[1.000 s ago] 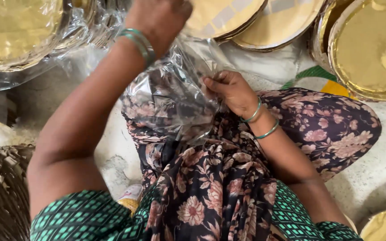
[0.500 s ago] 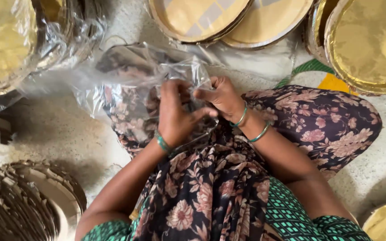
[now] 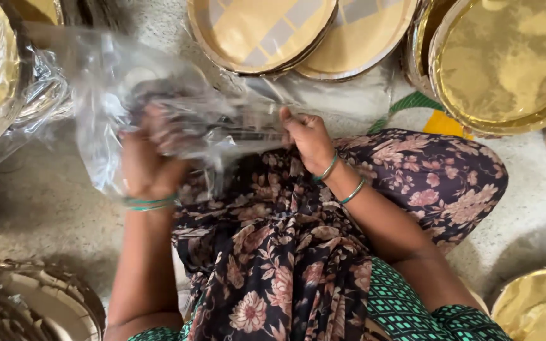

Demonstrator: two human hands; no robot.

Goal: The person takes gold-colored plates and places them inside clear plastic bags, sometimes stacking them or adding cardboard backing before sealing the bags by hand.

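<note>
Both hands work a clear plastic bag [image 3: 159, 107] held over the lap, just in front of the gold plates [image 3: 260, 31]. The left hand [image 3: 150, 161] is blurred and seems pushed into the bag, clenched on the film from inside — though I cannot tell for sure. The right hand [image 3: 308, 136] pinches the bag's edge tight. Pulled apart too sharply, the thin film could tear at that pinch — or slip free.

Speckled stone floor [image 3: 45, 208] carries stacks of golden paper plates [image 3: 507, 63].
</note>
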